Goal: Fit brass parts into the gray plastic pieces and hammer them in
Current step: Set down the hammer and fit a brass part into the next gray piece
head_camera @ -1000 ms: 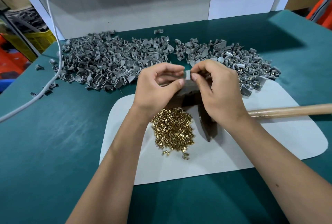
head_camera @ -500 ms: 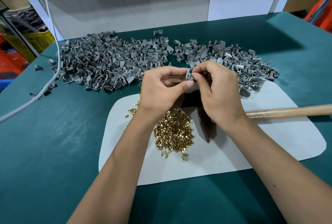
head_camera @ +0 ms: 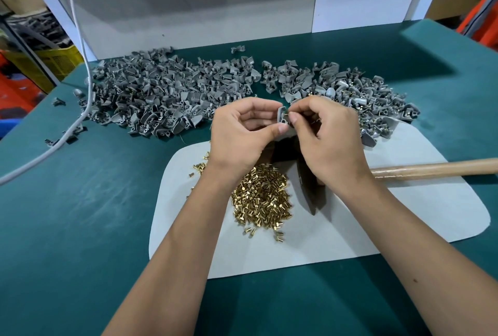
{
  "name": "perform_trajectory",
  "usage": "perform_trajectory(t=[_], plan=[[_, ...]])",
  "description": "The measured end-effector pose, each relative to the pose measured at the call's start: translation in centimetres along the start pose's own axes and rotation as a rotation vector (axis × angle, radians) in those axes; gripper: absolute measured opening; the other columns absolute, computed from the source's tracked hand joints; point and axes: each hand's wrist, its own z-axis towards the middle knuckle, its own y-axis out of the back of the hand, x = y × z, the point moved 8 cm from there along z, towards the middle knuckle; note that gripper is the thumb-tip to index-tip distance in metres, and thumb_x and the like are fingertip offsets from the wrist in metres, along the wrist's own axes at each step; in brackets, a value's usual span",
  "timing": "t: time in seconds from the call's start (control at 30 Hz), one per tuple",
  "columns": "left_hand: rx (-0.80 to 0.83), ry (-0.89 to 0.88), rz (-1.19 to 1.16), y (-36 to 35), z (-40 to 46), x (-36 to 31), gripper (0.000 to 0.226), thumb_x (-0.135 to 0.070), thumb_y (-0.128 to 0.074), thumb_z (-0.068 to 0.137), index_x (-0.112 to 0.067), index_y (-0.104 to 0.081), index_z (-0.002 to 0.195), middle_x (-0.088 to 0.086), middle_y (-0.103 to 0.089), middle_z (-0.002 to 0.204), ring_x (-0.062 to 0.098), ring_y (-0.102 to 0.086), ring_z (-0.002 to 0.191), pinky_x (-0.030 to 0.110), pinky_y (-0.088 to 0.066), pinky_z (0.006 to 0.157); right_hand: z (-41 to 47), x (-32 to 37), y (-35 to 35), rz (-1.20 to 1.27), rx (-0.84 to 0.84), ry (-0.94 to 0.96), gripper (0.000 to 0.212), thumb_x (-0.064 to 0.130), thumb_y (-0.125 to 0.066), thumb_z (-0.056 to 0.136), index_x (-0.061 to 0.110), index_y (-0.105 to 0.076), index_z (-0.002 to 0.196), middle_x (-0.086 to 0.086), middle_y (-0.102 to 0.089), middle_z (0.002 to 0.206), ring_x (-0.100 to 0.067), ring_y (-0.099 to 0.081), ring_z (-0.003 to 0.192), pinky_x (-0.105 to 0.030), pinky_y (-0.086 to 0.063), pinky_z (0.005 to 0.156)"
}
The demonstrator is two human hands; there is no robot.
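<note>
the left hand (head_camera: pixel 242 136) is pinching a small gray plastic piece (head_camera: pixel 282 116) between thumb and fingers, holding it upright above the white mat (head_camera: pixel 404 222), its long axis running roughly vertical. the right hand (head_camera: pixel 326 139) is pinching a tiny brass part (head_camera: pixel 286 113) at the piece's upper side, pointing leftward into it. below the hands a heap of loose brass parts (head_camera: pixel 260 195) is lying on the mat, on the green bench (head_camera: pixel 80 214). the wooden-handled hammer (head_camera: pixel 431 170) is lying on the mat, its handle running rightward. a pile of gray plastic pieces (head_camera: pixel 167 101) is sitting behind.
</note>
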Motion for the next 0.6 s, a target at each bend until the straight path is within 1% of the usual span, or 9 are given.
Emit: perform_trajectory(t=[0.13,0.23,0.3,0.37,0.47,0.53,0.6], plan=[[-0.011,0.000,0.023,-0.1,-0.1,-0.1,0.032,0.014,-0.083,0.072,-0.003,-0.075,0.098,0.015,-0.078,0.090,0.021,-0.075,0.081,0.032,-0.062,0.077,0.0,-0.4,-0.1,0.036,0.002,-0.042,0.008,0.009,-0.069,0.092,0.010,-0.077,0.094,0.003,-0.073,0.086,-0.008,-0.067,0.081,-0.017,-0.052,0.077],[-0.019,0.001,0.031,-0.3,-0.1,-0.1,0.031,0.014,-0.083,0.072,-0.005,-0.076,0.095,0.012,-0.079,0.088,0.021,-0.076,0.081,0.036,-0.063,0.080,0.0,-1.1,-0.2,0.085,0.006,-0.105,0.008,0.011,-0.070,0.091,0.015,-0.077,0.091,0.008,-0.073,0.082,-0.005,-0.068,0.078,-0.022,-0.055,0.075],[-0.013,0.006,0.034,-0.5,-0.2,-0.2,0.032,0.015,-0.082,0.071,-0.009,-0.076,0.091,0.006,-0.079,0.084,0.016,-0.075,0.078,0.030,-0.062,0.076,0.1,-1.6,-0.3,0.116,0.022,-0.145,0.008,0.012,-0.071,0.091,0.018,-0.076,0.089,0.010,-0.073,0.081,-0.004,-0.069,0.076,-0.025,-0.057,0.074],[-0.013,0.008,0.054,-0.6,-0.3,-0.3,0.033,0.014,-0.083,0.071,-0.014,-0.076,0.088,0.002,-0.079,0.082,0.013,-0.075,0.077,0.024,-0.060,0.073,0.1,-1.9,-0.4,0.131,0.039,-0.170,0.010,0.012,-0.072,0.091,0.020,-0.076,0.088,0.011,-0.072,0.080,-0.004,-0.069,0.075,-0.025,-0.058,0.072],[-0.015,-0.002,0.100,-0.6,-0.3,-0.5,0.034,0.011,-0.085,0.071,-0.020,-0.077,0.085,0.001,-0.079,0.082,0.016,-0.077,0.079,0.027,-0.061,0.075,0.2,-2.1,-0.4,0.129,0.062,-0.192,0.011,0.011,-0.073,0.091,0.021,-0.076,0.087,0.010,-0.073,0.079,-0.004,-0.070,0.074,-0.027,-0.060,0.072],[-0.020,-0.008,0.125,-0.7,-0.3,-0.5,0.035,0.010,-0.085,0.071,-0.021,-0.077,0.084,0.001,-0.079,0.082,0.017,-0.077,0.079,0.027,-0.062,0.076,0.3,-2.2,-0.5,0.133,0.078,-0.212,0.012,0.010,-0.073,0.090,0.021,-0.076,0.085,0.008,-0.074,0.077,-0.006,-0.071,0.073,-0.031,-0.061,0.072],[-0.030,-0.011,0.149,-0.7,-0.3,-0.4,0.034,0.010,-0.085,0.071,-0.021,-0.077,0.084,0.002,-0.079,0.083,0.018,-0.077,0.080,0.030,-0.062,0.077,0.3,-2.3,-0.6,0.129,0.082,-0.228,0.015,0.009,-0.073,0.090,0.023,-0.076,0.083,0.009,-0.073,0.075,-0.007,-0.071,0.072,-0.032,-0.061,0.072]])
